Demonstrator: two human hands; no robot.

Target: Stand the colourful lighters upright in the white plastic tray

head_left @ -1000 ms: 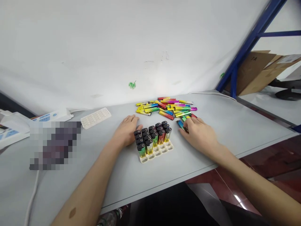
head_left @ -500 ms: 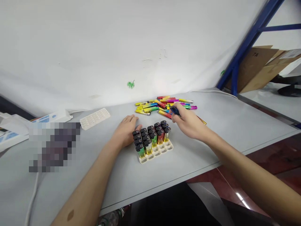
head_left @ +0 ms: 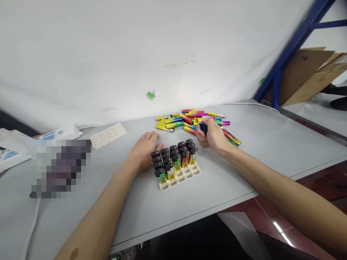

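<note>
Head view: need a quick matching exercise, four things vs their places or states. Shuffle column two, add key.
Column one
1. Left hand
2. Right hand
3. Lighters
4. Cardboard box

Column two
A. Closed around a dark blue thing
B. At the right of the picture, past the blue post
C. Palm down on the grey desk
D. Upright in a cream tray, black tops up

Right pairs: 1-C, 2-A, 3-D, 4-B

Wears blk clothing (head_left: 200,234) at lap; has bare L hand (head_left: 142,150), bare R hand (head_left: 214,136), bare forearms (head_left: 271,177), L one w/ sm. oval mark (head_left: 74,253).
</note>
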